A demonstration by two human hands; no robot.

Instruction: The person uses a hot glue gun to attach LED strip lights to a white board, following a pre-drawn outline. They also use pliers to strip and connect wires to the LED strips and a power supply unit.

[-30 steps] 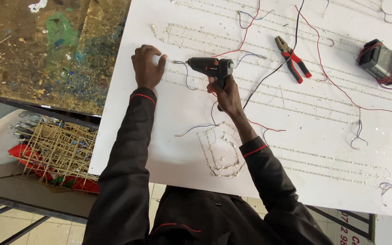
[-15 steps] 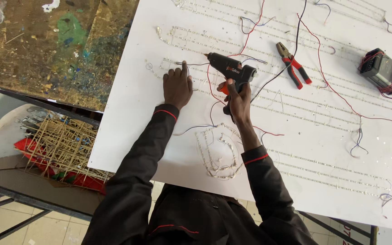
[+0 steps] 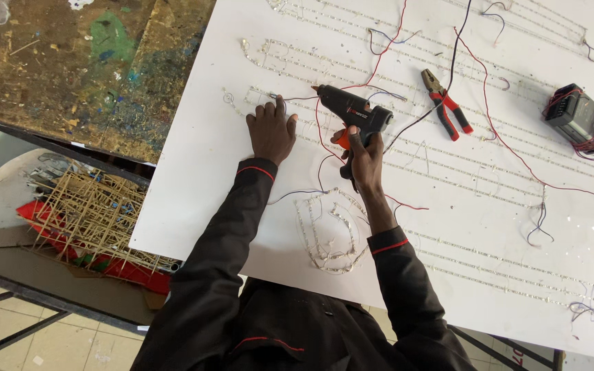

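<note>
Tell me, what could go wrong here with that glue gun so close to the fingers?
1. The glue gun in the right hand has its nozzle close to the left hand, which presses flat on the white board; hot glue might reach a finger.
2. Red and black wires cross the board near the gun and could snag it.
3. The pliers lie among the wires, easily bumped.

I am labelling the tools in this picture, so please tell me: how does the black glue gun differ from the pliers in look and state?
The glue gun is black and bulky; the pliers are slim metal with red handles. The glue gun is gripped by the right hand, while the pliers lie untouched. The glue gun's nozzle points toward the left hand; the pliers lie farther right. Both are over the white board.
</note>
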